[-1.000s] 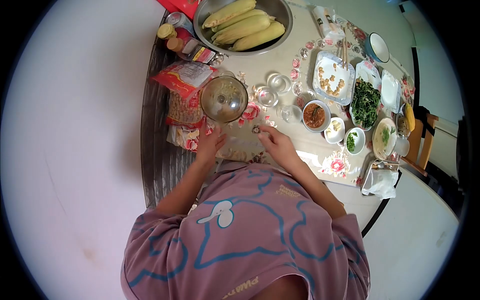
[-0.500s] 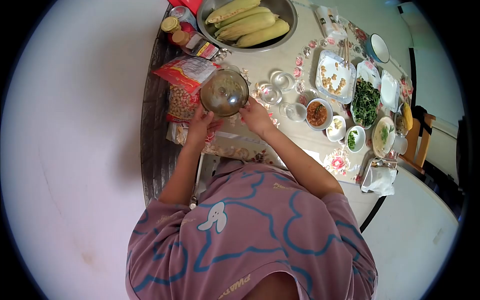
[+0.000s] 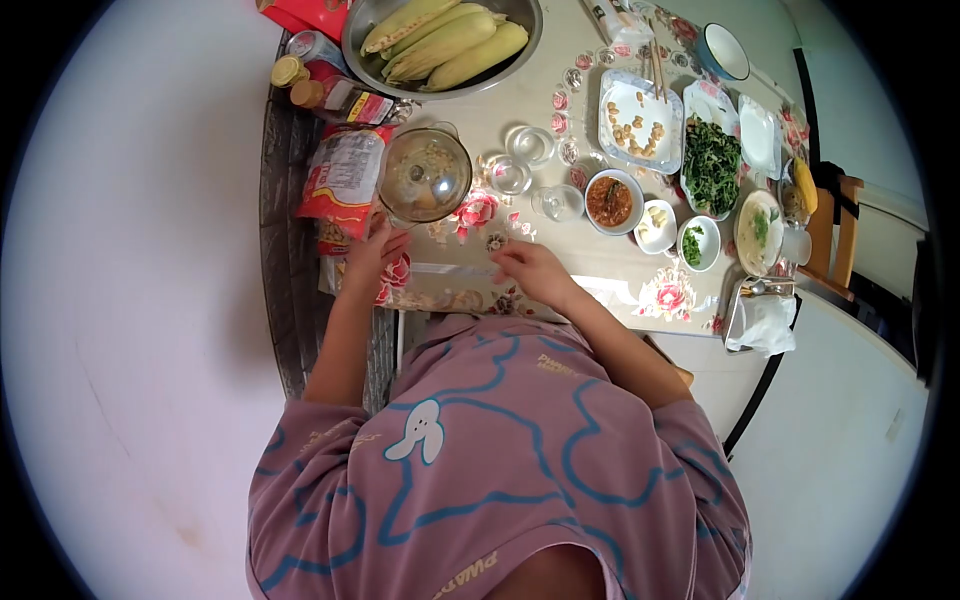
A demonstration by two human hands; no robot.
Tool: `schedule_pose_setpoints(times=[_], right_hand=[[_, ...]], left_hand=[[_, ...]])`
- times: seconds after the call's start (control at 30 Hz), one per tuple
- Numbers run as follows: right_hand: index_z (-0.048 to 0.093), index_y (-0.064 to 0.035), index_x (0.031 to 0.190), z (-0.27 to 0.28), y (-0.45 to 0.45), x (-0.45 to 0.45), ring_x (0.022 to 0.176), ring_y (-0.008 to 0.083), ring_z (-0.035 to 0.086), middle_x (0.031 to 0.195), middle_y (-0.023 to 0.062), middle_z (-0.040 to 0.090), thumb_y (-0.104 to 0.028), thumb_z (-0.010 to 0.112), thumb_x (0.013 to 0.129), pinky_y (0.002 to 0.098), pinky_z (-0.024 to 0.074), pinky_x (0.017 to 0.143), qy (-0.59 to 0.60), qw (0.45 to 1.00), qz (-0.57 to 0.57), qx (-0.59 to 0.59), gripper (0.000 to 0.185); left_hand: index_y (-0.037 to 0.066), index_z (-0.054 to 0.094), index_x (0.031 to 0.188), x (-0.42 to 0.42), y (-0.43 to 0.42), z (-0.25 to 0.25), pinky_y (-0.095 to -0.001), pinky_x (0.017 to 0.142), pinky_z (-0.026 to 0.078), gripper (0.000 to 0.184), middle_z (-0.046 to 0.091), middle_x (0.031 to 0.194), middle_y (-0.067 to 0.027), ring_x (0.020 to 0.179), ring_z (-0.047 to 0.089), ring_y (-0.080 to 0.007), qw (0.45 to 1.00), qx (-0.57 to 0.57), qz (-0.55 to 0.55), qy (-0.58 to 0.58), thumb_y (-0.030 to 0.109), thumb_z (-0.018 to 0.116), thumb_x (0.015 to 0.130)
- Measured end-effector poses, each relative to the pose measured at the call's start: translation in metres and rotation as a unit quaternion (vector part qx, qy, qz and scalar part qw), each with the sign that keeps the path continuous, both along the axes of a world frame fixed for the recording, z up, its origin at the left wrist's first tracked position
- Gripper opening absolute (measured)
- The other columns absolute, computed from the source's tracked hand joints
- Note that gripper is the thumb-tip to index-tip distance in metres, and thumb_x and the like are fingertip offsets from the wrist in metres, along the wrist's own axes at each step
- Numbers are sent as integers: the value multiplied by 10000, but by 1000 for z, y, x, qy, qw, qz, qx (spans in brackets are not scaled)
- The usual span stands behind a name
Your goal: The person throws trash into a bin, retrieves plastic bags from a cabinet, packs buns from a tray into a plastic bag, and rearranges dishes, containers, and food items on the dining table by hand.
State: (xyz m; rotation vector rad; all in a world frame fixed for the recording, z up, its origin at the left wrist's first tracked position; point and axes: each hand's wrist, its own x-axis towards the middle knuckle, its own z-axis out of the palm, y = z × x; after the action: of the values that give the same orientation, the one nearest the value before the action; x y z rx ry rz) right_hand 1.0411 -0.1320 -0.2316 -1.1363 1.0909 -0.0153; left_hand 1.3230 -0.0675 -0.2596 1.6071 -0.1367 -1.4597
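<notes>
A brown-tinted glass bowl [image 3: 426, 174] with small handles stands on the flowered tablecloth, some pale bits showing through its glass. My left hand [image 3: 374, 254] is just below its near left side, fingers stretched out and holding nothing; whether a fingertip touches the bowl I cannot tell. Beside that hand lies a red and white plastic bag [image 3: 345, 178], covering most of another red bag [image 3: 333, 238]. My right hand [image 3: 535, 272] hovers over the table's near edge, apart from the bowl, its fingers loosely bent with nothing in them.
Clear drinking glasses [image 3: 531, 146] stand right of the bowl. Behind it is a metal basin [image 3: 520, 72] of corn cobs [image 3: 450, 48]. Bottles [image 3: 350, 103] line the left edge. Farther right are red sauce [image 3: 609, 202], leafy greens [image 3: 711, 165] and a peanut dish [image 3: 640, 125].
Both hands held the glass bowl before; now it stands on the table. My right hand has come away toward me, and my left has dropped below the bowl. The view has shifted slightly.
</notes>
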Motion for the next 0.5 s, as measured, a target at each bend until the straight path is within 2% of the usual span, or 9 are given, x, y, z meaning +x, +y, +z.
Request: schedule_pose_setpoints(times=[0.13, 0.17, 0.2, 0.23, 0.27, 0.33, 0.4, 0.43, 0.5], right_hand=[[560, 1, 1134, -4, 21, -56, 650, 180, 623, 741, 94, 638, -235, 613, 894, 315, 482, 612, 88, 988, -127, 6, 341], [511, -10, 1198, 3, 21, -61, 641, 187, 620, 715, 99, 619, -253, 642, 876, 322, 481, 601, 149, 968, -159, -121, 424], [463, -20, 1263, 11, 19, -64, 632, 193, 617, 690, 104, 600, -271, 672, 859, 330, 480, 589, 207, 928, -188, -246, 519], [463, -20, 1263, 20, 13, -64, 632, 193, 617, 690, 104, 600, -271, 672, 859, 330, 480, 589, 208, 928, -190, -245, 519], [411, -31, 1307, 31, 6, -60, 613, 228, 615, 657, 109, 582, -295, 699, 834, 349, 479, 576, 199, 922, -176, -280, 614], [358, -42, 1352, 45, -7, -51, 593, 262, 612, 625, 114, 565, -319, 725, 809, 368, 479, 564, 190, 916, -164, -313, 712], [363, -47, 1351, 48, -21, -39, 523, 238, 579, 570, 89, 545, -328, 759, 773, 361, 458, 511, 237, 887, -86, -388, 755], [370, -49, 1348, 44, -27, -36, 560, 308, 612, 593, 128, 585, -373, 746, 772, 392, 476, 531, 245, 874, -63, -414, 760], [375, -56, 1344, 39, -35, -32, 605, 331, 628, 633, 153, 610, -404, 725, 782, 411, 485, 550, 265, 867, -38, -420, 747]], left_hand=[[-6, 533, 1138, 21, 28, -20, -324, 782, 547, 264, 637, 958, -138, 912, 653, -226, 999, 38, -24, 1, 83, 509, 891], [-6, 533, 1138, 20, 31, -19, -324, 782, 547, 264, 637, 958, -138, 912, 653, -226, 999, 39, -28, 2, 83, 509, 891], [7, 569, 1083, 18, 34, -15, -307, 776, 540, 225, 649, 946, -115, 893, 653, -208, 988, 68, -139, -3, 71, 502, 878], [20, 605, 1029, 16, 35, -12, -289, 771, 533, 201, 661, 933, -92, 874, 654, -190, 964, 95, -248, -8, 58, 494, 865], [20, 605, 1029, 6, 33, -7, -289, 771, 533, 201, 661, 933, -92, 874, 654, -190, 963, 96, -250, -8, 58, 494, 865], [20, 623, 980, -36, 25, 5, -272, 724, 519, 149, 662, 894, -58, 814, 647, -153, 943, 50, -324, -54, 52, 535, 864], [43, 625, 988, -75, 13, 7, -320, 714, 508, 165, 645, 882, -69, 817, 640, -191, 905, -91, -361, -208, 46, 551, 841], [52, 630, 978, -94, -2, 17, -340, 726, 496, 164, 633, 898, -76, 845, 629, -227, 858, -173, -364, -318, 41, 568, 827], [61, 637, 957, -121, -42, 37, -375, 768, 476, 174, 609, 945, -88, 906, 591, -287, 752, -311, -341, -471, 29, 596, 791]])
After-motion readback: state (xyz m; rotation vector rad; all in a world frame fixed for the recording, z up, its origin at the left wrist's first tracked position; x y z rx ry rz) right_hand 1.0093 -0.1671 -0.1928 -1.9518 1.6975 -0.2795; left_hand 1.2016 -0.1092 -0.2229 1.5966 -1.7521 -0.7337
